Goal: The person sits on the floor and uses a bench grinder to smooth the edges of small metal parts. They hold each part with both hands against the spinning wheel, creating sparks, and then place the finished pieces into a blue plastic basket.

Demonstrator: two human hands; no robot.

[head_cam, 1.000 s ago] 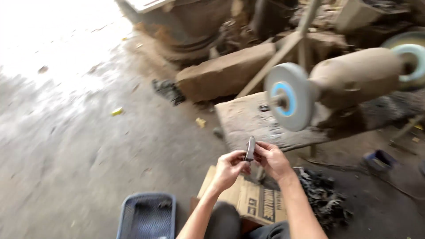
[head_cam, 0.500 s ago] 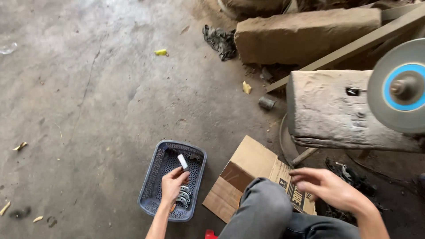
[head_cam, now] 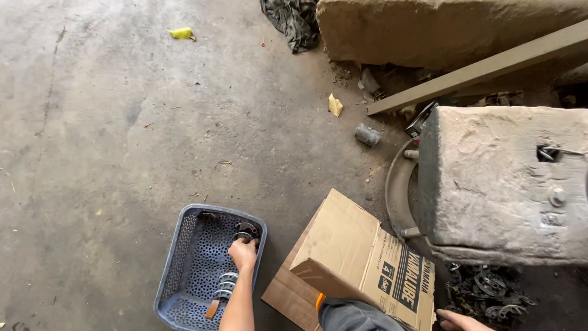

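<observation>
A brown cardboard box [head_cam: 352, 260] lies tilted on the concrete floor [head_cam: 122, 122], just right of the blue basket [head_cam: 184, 257]. Its right side bears black print and small square symbols. No screens or signs show.

taking the blue plastic basket [head_cam: 184, 270] as the landmark: to its left and above it the concrete floor [head_cam: 122, 135] lies open, with only a yellow scrap [head_cam: 182, 33] far above. inside it, the left hand [head_cam: 243, 254] sits at the upper right corner among metal rings [head_cam: 225, 283], which take up the right side; the left part of its perforated bottom is bare. just to its right a cardboard box [head_cam: 361, 257] closes that side. beyond the box stands a stone block [head_cam: 508, 184], with a heap of dark metal parts [head_cam: 490, 294] below it, where the right hand [head_cam: 459, 320] rests at the frame's edge.
</observation>
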